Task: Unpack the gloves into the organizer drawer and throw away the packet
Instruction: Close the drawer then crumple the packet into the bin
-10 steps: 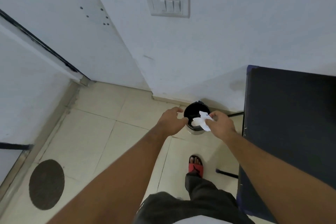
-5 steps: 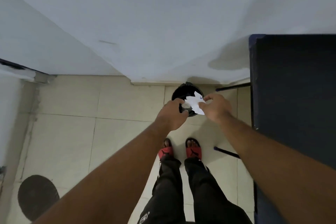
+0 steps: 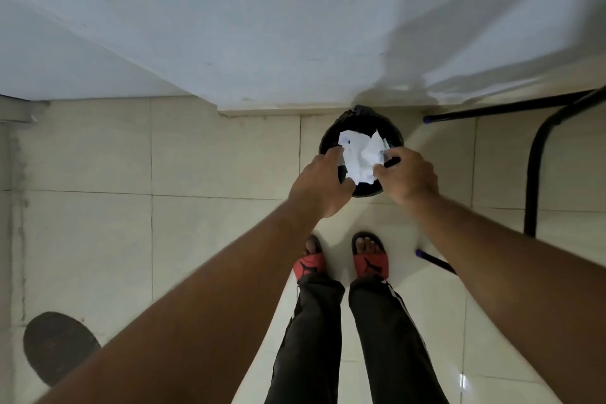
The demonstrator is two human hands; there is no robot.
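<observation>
A crumpled white packet (image 3: 360, 156) is stretched between my two hands directly over a small round bin with a black liner (image 3: 357, 120), which stands on the floor against the wall. My left hand (image 3: 323, 182) pinches the packet's left edge. My right hand (image 3: 406, 175) grips its right edge. Both hands hover above the bin's near rim and hide part of it. No gloves and no organizer drawer are in view.
Black metal table legs (image 3: 537, 154) stand to the right of the bin. My feet in red and black sandals (image 3: 341, 259) are on the pale floor tiles just before the bin. A white wall (image 3: 262, 26) rises behind it. A dark round floor patch (image 3: 55, 344) lies at the lower left.
My view has tipped further down and closer to the bin. Both hands now hold the packet spread over the bin's opening; one second ago only the right hand held it.
</observation>
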